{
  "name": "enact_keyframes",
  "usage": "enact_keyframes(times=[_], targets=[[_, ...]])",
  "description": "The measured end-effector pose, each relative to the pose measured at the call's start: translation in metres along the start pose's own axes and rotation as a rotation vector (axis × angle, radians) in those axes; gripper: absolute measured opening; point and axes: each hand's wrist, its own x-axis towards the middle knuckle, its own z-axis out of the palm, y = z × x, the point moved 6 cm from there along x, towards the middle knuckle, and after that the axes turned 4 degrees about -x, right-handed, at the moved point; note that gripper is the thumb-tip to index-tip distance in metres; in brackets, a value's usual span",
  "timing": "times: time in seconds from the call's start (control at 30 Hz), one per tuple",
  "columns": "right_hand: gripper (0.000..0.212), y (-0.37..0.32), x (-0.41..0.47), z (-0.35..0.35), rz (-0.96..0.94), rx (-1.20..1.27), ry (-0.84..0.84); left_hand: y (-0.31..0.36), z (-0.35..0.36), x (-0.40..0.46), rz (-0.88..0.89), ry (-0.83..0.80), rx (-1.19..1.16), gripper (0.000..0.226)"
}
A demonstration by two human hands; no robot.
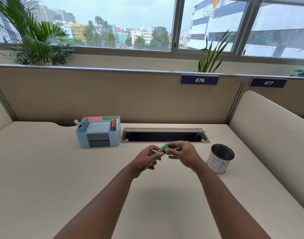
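Your left hand (146,159) gripped the pen (158,151) by its barrel and your right hand (182,155) pinched the green cap (165,147), just above the worktop (61,169), left of the cup (220,158). This looked like capping or uncapping, and the next move called for a straight push or pull. Your fingers hid the tip, so I couldn't tell which.

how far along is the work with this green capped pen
Done: coloured pens already stand in the blue organizer. In hand: the left hand holds the pen by its barrel while the right hand pinches its green cap, above the desk. Left: the pen has not yet gone into any holder.
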Motion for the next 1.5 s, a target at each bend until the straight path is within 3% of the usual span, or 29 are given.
enact_keyframes(times=[0.2,0.43,0.6,0.93,0.97,1.07,1.1,1.3,1.43,1.5], targets=[[0.026,0.013,0.013,0.025,0.041,-0.075,0.05,-0.041,-0.055,-0.007,-0.099,0.263,0.19,0.054],[0.025,0.019,0.04,0.063,0.088,-0.186,0.078,-0.097,-0.162,-0.038,-0.229,0.523,0.628,0.072],[0.028,0.003,0.062,0.098,0.052,-0.217,0.047,-0.14,-0.213,-0.063,-0.368,0.556,0.779,0.079],[0.033,-0.024,0.112,0.168,-0.044,-0.297,0.051,-0.181,-0.267,-0.064,-0.37,0.514,0.896,0.075],[0.033,-0.026,0.117,0.175,-0.053,-0.293,0.058,-0.184,-0.27,-0.063,-0.372,0.507,0.903,0.079],[0.03,-0.034,0.132,0.191,-0.079,-0.274,0.097,-0.187,-0.276,-0.06,-0.338,0.524,0.932,0.131],[0.03,-0.037,0.137,0.196,-0.091,-0.268,0.112,-0.188,-0.278,-0.059,-0.321,0.54,0.949,0.138],[0.027,-0.061,0.164,0.239,-0.222,-0.292,0.179,-0.191,-0.281,-0.059,-0.232,0.632,0.953,0.123],[0.025,-0.077,0.18,0.267,-0.287,-0.262,0.193,-0.193,-0.28,-0.058,-0.219,0.64,0.963,0.079],[0.022,-0.084,0.187,0.279,-0.336,-0.249,0.203,-0.195,-0.281,-0.058,-0.206,0.648,0.932,0.071]])
